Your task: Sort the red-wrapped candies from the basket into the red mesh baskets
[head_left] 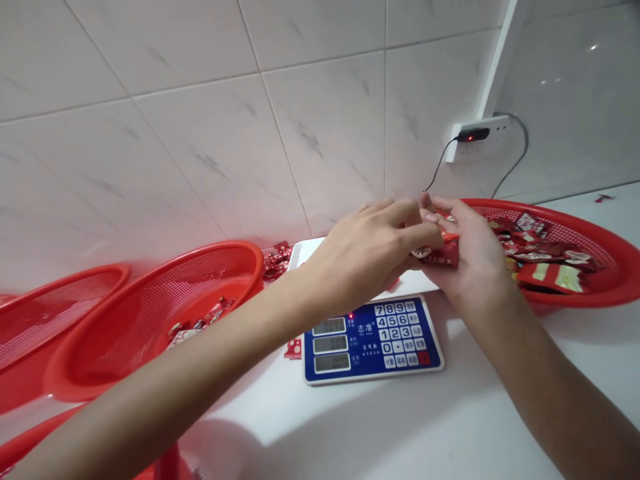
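Note:
Over the digital weighing scale (373,340), my two hands meet around a small red packet (444,259) with white lettering on its side. The packet lies in my right hand (477,257), its fingers curled round the far side. From the left, my left hand (367,250) reaches across with its fingers pinched at the packet's top edge; its fingertips are partly hidden. Behind my hands is the scale's white pan (303,250), mostly covered, with a bit of red wrapper on it.
At the right stands a red mesh basket (615,287) of wrapped sweets. Another red basket (107,353) at the left holds a few packets, with more baskets beyond. Loose red packets (277,260) lie beside the pan. A socket box (475,139) with cables is on the tiled wall.

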A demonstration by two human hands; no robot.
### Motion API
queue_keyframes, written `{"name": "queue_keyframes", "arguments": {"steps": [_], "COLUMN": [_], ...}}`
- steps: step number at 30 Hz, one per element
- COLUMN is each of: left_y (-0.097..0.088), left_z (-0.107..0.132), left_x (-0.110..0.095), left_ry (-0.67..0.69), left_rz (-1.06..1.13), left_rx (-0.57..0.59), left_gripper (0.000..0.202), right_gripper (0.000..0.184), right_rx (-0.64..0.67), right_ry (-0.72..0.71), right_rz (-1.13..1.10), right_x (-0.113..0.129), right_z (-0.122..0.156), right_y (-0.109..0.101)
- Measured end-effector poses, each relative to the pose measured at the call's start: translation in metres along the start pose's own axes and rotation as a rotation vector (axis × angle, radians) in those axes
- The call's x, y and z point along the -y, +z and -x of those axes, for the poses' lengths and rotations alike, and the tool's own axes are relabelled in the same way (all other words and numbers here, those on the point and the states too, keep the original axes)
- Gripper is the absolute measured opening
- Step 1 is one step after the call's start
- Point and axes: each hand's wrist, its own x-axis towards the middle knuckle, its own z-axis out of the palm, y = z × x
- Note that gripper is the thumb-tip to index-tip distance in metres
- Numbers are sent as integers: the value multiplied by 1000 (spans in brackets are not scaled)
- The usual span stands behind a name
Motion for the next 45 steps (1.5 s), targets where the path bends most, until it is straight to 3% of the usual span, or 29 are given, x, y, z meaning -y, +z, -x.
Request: {"name": "queue_keyframes", "arguments": {"steps": [6,11,14,18,21,25,29,31,35,41,45], "left_y": [-3,-3,0,4,6,-1,-22,-32,-41,-39,-41], "left_z": [6,7,7,12,19,26,27,25,26,33,32], "left_x": [2,-4,-4,12,31,43,28,17,4,1,0], "left_ry": [-127,-71,23,60,-76,-297,-320,-318,-306,-228,-217], "left_rz": [159,104,-154,-302,-308,-273,-142,-103,-106,-166,-150], "left_rx": [49,-22,-93,-167,-116,-27,-187,-222,-183,-170,-122], "left_gripper": [18,19,20,18,13,11,5,5,8,10,11], "right_gripper": [8,12,14,16,18,15,9,9,20,13,16], "right_rx": [147,259,229,33,-58,96,36,117,270,175,243], "right_ry": [-142,-263,-203,-73,-80,-177,-145,-192,-279,-277,-275], "right_rz": [258,401,289,7,-109,-19,-53,40,230,130,171], "right_x": [-7,-8,-6,1,10,18,19,18,15,14,12], "right_z": [-16,-18,-15,-20,-31,-33,-23,-23,-30,-25,-28], "right_y": [-14,-22,-18,-17,-25,-32,-30,-31,-38,-32,-33]}}
